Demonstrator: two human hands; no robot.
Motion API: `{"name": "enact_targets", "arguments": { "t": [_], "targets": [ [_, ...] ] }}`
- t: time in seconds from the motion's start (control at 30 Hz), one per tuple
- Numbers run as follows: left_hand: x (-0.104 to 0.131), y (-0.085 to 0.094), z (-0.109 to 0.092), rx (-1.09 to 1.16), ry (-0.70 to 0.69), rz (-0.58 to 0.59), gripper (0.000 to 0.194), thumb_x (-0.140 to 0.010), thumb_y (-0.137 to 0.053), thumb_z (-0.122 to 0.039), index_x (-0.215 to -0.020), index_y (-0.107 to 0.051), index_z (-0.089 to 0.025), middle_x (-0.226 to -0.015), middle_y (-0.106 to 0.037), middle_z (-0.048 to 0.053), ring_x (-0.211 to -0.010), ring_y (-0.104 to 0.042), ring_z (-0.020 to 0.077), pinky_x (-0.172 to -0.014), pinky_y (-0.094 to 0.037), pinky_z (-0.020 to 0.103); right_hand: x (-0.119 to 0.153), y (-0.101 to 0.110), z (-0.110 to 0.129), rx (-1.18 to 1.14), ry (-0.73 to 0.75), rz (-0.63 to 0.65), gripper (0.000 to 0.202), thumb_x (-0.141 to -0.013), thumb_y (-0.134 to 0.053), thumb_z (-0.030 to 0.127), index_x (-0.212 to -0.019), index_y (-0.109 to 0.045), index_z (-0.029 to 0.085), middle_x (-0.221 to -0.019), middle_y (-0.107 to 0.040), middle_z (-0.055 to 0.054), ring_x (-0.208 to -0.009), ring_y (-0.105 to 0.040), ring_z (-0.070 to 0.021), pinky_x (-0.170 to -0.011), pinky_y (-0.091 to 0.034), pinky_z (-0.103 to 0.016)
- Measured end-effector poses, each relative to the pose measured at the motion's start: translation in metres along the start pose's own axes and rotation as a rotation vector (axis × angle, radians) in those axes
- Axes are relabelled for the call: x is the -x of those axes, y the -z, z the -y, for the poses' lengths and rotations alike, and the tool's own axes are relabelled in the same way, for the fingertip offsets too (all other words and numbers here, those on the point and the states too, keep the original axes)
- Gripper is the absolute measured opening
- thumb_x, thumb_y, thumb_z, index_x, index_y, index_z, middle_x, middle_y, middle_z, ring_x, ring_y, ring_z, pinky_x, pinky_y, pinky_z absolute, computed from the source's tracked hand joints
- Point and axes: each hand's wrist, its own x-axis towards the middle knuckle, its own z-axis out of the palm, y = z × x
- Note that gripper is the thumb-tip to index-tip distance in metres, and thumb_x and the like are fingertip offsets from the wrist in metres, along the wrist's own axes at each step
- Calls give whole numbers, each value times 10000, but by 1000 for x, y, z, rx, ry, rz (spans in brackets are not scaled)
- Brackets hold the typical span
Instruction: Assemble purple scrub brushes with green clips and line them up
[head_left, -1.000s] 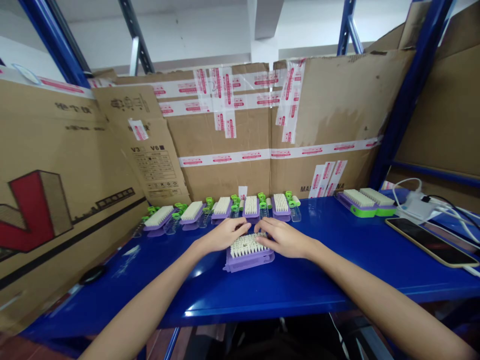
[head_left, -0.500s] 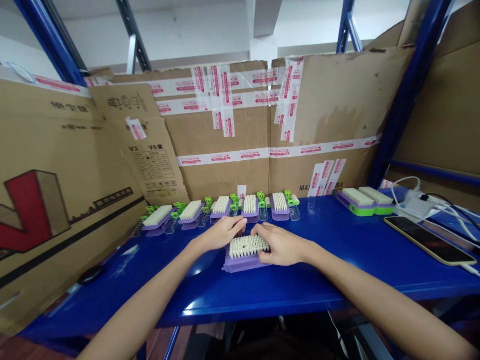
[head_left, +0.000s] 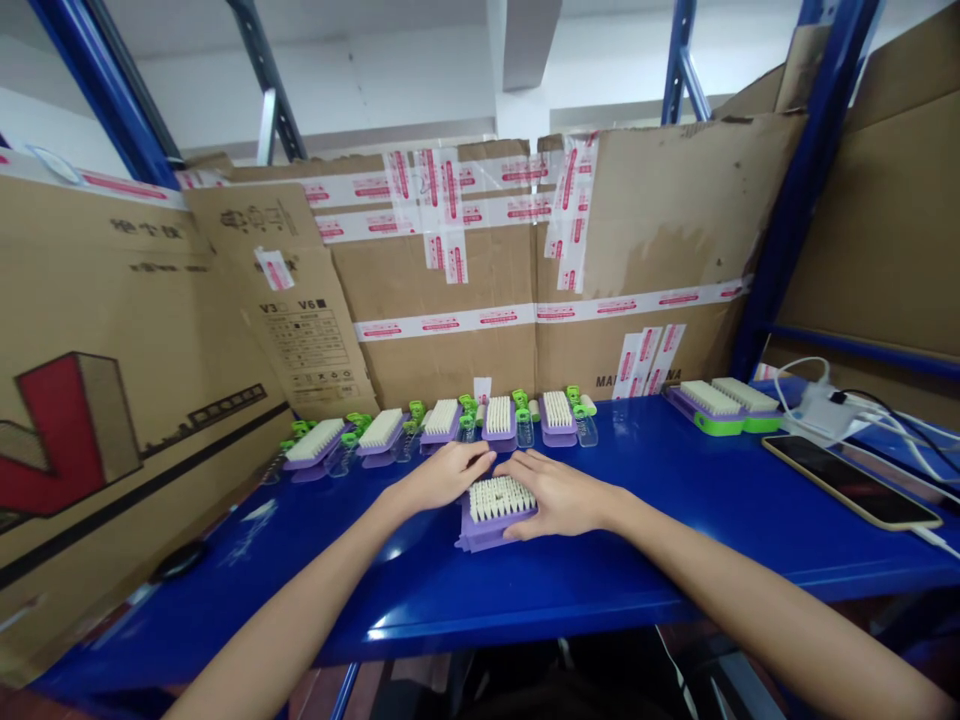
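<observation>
A purple brush (head_left: 498, 499) with cream bristles lies bristles up on the blue shelf surface (head_left: 600, 570). My right hand (head_left: 559, 497) grips its right side, with the thumb along the near edge and the fingers over the far side. At the brush's far left corner is my left hand (head_left: 444, 474), its thumb and fingers drawn close together. What those fingertips hold, if anything, is hidden. Behind my hands stands a row of several similar brushes, among them a purple brush (head_left: 557, 410), with small green-topped clear bottles (head_left: 585, 427) between them.
Two green-edged brushes (head_left: 712, 398) sit at the back right. Closer on that side are a phone (head_left: 847, 480) on a cable and a white power adapter (head_left: 829, 412) with wires. Taped cardboard (head_left: 442, 360) walls the back, and a large printed carton (head_left: 150, 330) bounds the left.
The brush has shifted slightly right in view. My right thumb has slid from the bristles' edge down to the near purple rim. My left hand has moved little; the camera view has tilted slightly.
</observation>
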Motion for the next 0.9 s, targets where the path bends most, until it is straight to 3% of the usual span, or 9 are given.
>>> {"name": "enact_targets", "arguments": {
  "t": [0.23,0.37,0.5,0.7,0.9],
  "targets": [
    [0,-2,-1,0,22,44,488,-1182,-405,-556,-955,-666,-212,-925,-756,49,-810,-652,221,-769,-433,345,2,6,-2,30,-3,5,782,-914,-909,561,-1533,-641,166,-1460,-700,-201,-1405,-662,-419,-1281,-468,-613],
    [1,-5,-4,10,36,111,479,-1181,-414,-532,-895,-626,-212,-859,-723,36,-782,-640,213,-736,-409,341,3,14,-1,16,-66,46,807,-909,-907,584,-1544,-633,170,-1472,-706,-212,-1383,-668,-447,-1242,-466,-657],
    [2,-9,-6,68,16,186,462,-1179,-399,-481,-857,-592,-211,-813,-686,28,-738,-604,200,-706,-407,337,5,23,-4,-22,-107,102,790,-872,-949,568,-1483,-657,160,-1395,-735,-191,-1276,-702,-408,-1136,-528,-567],
    [3,-6,-7,101,10,226,366,-1150,-391,-384,-882,-574,-213,-840,-677,22,-772,-598,199,-721,-417,330,5,27,-10,-50,-180,121,808,-829,-933,736,-1372,-716,177,-1305,-760,-162,-1197,-714,-378,-1015,-557,-477],
    [1,-7,-1,107,2,244,314,-1133,-412,-368,-906,-568,-217,-883,-692,34,-800,-633,212,-753,-443,340,5,32,-4,-36,-212,134,807,-860,-893,755,-1386,-710,171,-1308,-774,-177,-1192,-721,-392,-987,-555,-475]
  ]
}}
